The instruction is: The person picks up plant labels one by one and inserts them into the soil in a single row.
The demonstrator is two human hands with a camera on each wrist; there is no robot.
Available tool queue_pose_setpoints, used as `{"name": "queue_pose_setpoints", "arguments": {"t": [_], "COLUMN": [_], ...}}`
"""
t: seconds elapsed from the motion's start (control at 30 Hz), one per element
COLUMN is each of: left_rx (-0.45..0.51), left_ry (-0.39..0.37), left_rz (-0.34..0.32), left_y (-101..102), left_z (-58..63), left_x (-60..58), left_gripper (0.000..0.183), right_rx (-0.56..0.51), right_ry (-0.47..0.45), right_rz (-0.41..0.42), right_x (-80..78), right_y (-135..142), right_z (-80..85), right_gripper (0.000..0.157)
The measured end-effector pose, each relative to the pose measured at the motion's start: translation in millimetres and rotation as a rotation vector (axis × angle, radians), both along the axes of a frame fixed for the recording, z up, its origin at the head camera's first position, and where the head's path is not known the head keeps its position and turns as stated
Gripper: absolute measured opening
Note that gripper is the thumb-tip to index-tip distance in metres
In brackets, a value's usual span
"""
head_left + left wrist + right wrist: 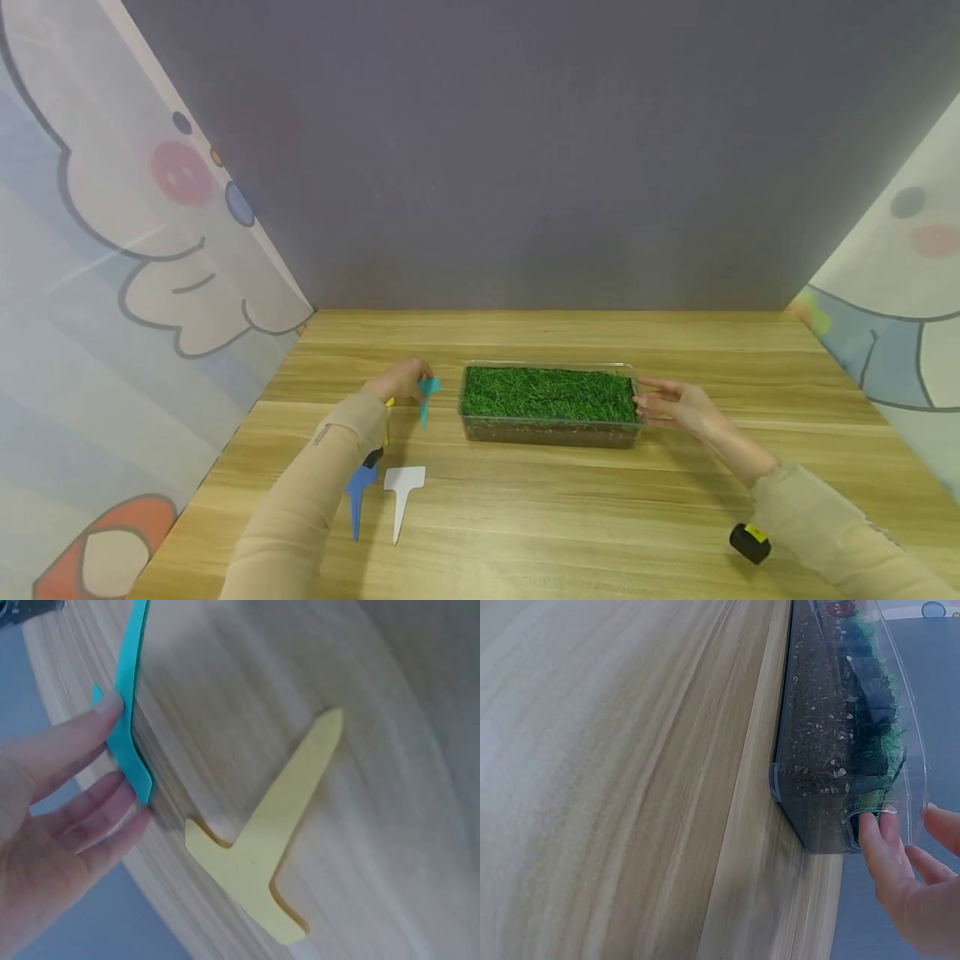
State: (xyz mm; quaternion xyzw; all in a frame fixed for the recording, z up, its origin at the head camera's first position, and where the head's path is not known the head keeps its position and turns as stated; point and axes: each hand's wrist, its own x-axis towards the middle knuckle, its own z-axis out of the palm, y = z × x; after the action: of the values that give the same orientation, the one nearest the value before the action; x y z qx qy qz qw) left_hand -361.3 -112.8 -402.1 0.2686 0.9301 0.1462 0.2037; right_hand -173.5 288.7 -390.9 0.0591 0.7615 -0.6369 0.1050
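Note:
My left hand pinches a teal T-shaped plant label between thumb and fingers, its stake pointing down in the head view. A yellow plant label of like shape lies on the table close to that hand, partly hidden by the sleeve in the head view. At the middle of the table stands a clear plastic planter box with dark speckled soil and green grass on top. My right hand holds the box's right end, fingertips at the rim and end handle.
A blue plant label and a white plant label lie nearer on the wooden table. A grey panel rises behind the table. Cartoon-printed sheets hang at both sides.

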Motion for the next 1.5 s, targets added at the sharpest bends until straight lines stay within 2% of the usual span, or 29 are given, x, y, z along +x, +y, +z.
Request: {"name": "queue_pose_setpoints", "arguments": {"t": [0.3, 0.63, 0.9, 1.07, 1.17, 1.23, 1.3, 1.33, 1.37, 1.43, 1.5], "left_rx": [-0.056, -0.066, -0.023, 0.018, 0.054, 0.078, 0.115, 0.174, 0.184, 0.202, 0.227], "left_ry": [-0.087, -0.094, -0.115, -0.158, -0.185, -0.205, -0.219, -0.222, -0.224, -0.232, -0.245], "left_rz": [0.052, 0.056, 0.081, 0.127, 0.146, 0.156, 0.121, 0.067, 0.046, 0.004, -0.019], "left_y": [3.3, 1.9, -1.9, -4.7, -5.4, -5.8, -8.3, -12.8, -13.2, -13.3, -11.5], "left_z": [6.9, 2.6, 0.0, 1.0, 2.7, -0.5, -7.2, -20.4, -23.7, -26.5, -19.8], "left_x": [-2.4, -8.4, -12.0, -12.7, -13.4, -18.4, -27.8, -40.2, -44.7, -50.3, -46.7], "left_gripper": [0.046, 0.045, 0.043, 0.045, 0.039, 0.032, 0.025, 0.020, 0.018, 0.016, 0.016], "right_rx": [0.000, -0.008, -0.015, -0.034, -0.036, -0.037, -0.037, -0.037, -0.038, -0.041, -0.046], "right_ry": [-0.003, 0.007, 0.002, -0.006, -0.006, -0.009, -0.011, -0.011, -0.012, -0.013, -0.010], "right_rz": [-0.001, 0.011, -0.001, -0.008, -0.011, -0.011, -0.009, -0.008, -0.008, -0.006, -0.003], "right_x": [0.0, 0.7, 0.7, 1.2, 1.6, 1.7, 1.7, 1.7, 1.7, 1.8, 2.1], "right_y": [-0.7, -1.9, -0.5, 0.7, 0.6, 0.4, 0.2, 0.2, 0.2, 0.1, 0.0], "right_z": [0.5, 2.0, 1.0, -0.1, 0.5, 0.8, 1.0, 1.0, 0.8, 0.8, 1.2], "right_gripper": [0.055, 0.054, 0.055, 0.056, 0.057, 0.057, 0.057, 0.057, 0.057, 0.057, 0.057]}}
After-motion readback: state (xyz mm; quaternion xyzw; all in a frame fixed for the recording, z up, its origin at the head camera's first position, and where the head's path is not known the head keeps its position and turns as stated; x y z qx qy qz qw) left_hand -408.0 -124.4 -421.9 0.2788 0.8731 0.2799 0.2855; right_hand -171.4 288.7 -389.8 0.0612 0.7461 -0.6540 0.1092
